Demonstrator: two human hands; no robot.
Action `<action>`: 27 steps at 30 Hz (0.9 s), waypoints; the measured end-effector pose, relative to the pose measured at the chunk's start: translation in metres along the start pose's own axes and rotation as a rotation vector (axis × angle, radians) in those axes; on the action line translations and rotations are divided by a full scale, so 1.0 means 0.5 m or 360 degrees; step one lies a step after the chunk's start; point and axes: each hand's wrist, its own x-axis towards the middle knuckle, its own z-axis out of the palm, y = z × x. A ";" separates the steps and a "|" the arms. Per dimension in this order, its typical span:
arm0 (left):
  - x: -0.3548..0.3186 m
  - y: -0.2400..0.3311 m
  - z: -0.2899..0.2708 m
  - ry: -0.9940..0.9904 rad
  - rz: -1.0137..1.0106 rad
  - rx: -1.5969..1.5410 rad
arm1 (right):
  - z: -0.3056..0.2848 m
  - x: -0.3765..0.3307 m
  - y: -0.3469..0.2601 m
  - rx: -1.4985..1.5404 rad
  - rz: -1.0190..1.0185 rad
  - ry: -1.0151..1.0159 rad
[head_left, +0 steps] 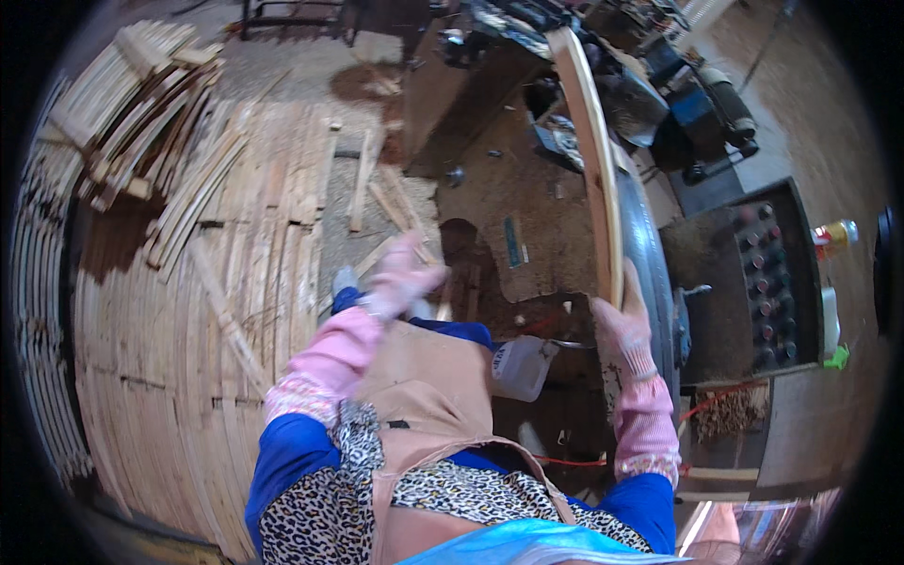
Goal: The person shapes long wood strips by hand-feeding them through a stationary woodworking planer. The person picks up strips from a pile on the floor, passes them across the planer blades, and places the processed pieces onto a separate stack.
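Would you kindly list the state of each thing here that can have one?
Right hand: gloved, gripping the slat's near end.
Left hand: gloved, empty, blurred.
Slat: curved, held on edge.
Slat pile: stacked loosely.
Floor slats: lying flat in rows.
Jug: tipped over.

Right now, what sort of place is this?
Likely a small woodworking shop: stacked wooden slats cover the floor at left, a machine stands at right, and the right hand holds a long slat against it.

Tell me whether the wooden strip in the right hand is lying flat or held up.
Held up. The right hand grips the lower end of the wooden strip, which rises edge-on, curving away over the machine, clear of the floor.
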 end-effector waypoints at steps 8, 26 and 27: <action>-0.318 -0.280 -0.330 0.0558 -0.1871 0.1433 | -0.305 -0.306 0.281 -0.0565 0.0442 0.0537; -0.435 -0.331 -0.343 0.0538 -0.1884 0.1540 | -0.261 -0.151 0.380 -0.0872 -0.0086 0.1241; -0.437 -0.323 -0.344 0.0546 -0.1885 0.1519 | -0.262 -0.164 0.357 -0.1230 -0.0125 0.1188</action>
